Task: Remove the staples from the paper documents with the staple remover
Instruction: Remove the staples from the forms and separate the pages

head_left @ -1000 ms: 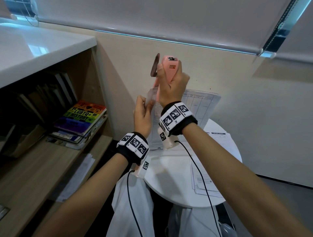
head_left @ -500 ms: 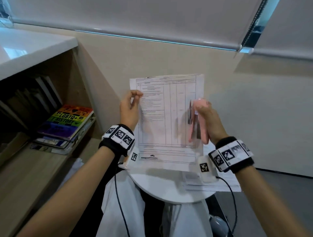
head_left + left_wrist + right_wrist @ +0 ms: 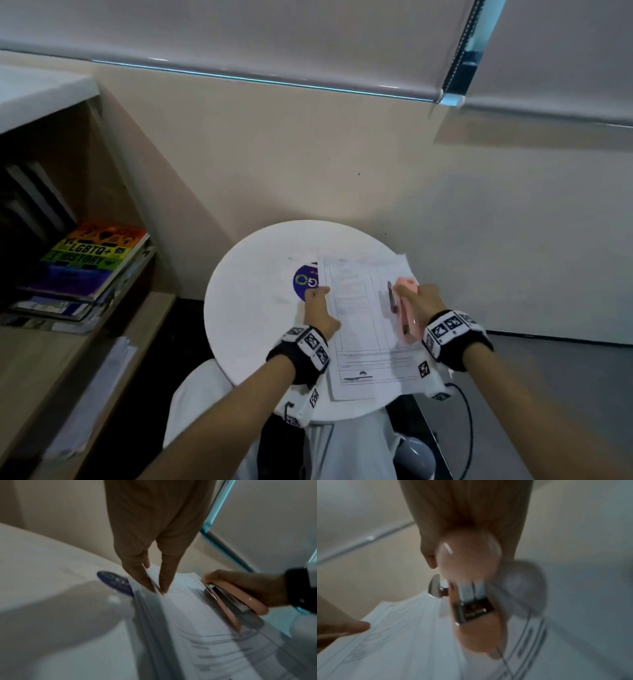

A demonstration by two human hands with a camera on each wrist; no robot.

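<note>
A printed paper document (image 3: 363, 325) lies on the right half of a round white table (image 3: 257, 308), on top of other sheets. My left hand (image 3: 318, 308) pinches its left edge between thumb and fingers (image 3: 137, 577). My right hand (image 3: 423, 301) grips a pink staple remover (image 3: 406, 308) with a metal blade, held just over the document's right side. In the right wrist view the staple remover (image 3: 471, 561) fills the middle, its metal parts above the paper document (image 3: 402, 635). No staple is visible; both wrist views are blurred.
A blue round sticker (image 3: 303, 282) shows on the table beside the paper's left edge. A wooden shelf (image 3: 68, 359) to the left holds a stack of books (image 3: 92, 257) and loose papers. A beige wall stands close behind the table.
The document was held upright in the air; it has now come down flat onto the table. Both hands dropped with it, the right still gripping the pink staple remover.
</note>
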